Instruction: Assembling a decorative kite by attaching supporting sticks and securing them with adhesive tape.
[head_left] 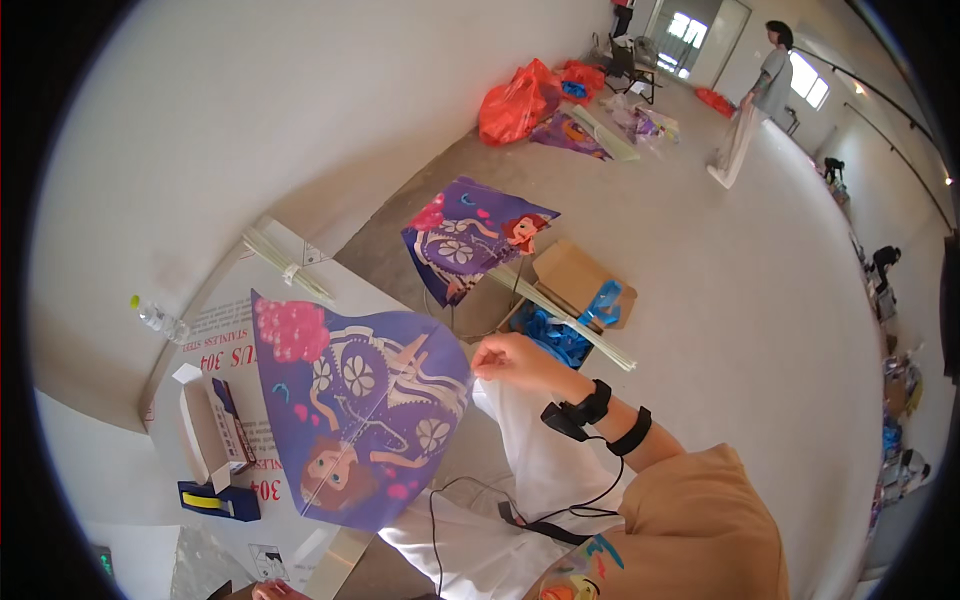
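Your right hand (508,362) pinches the purple kite (375,420) at its right edge; the kite extends leftward over the table (240,285), its centreline diagonal. Your left hand (275,590) is farther, grip indeterminable.

At least three purple sheets (365,395), one tape dispenser (235,503)

The white table (232,300) at my left carries a bundle of sticks (292,268), a bottle (162,320) near the wall, an open box (203,430) and, just beside it, a blue tape dispenser (238,506). My purple sheet (370,390) overlaps it; contact I can't tell. Red bags (512,108) and another sheet (568,134) lie on the floor (710,270).
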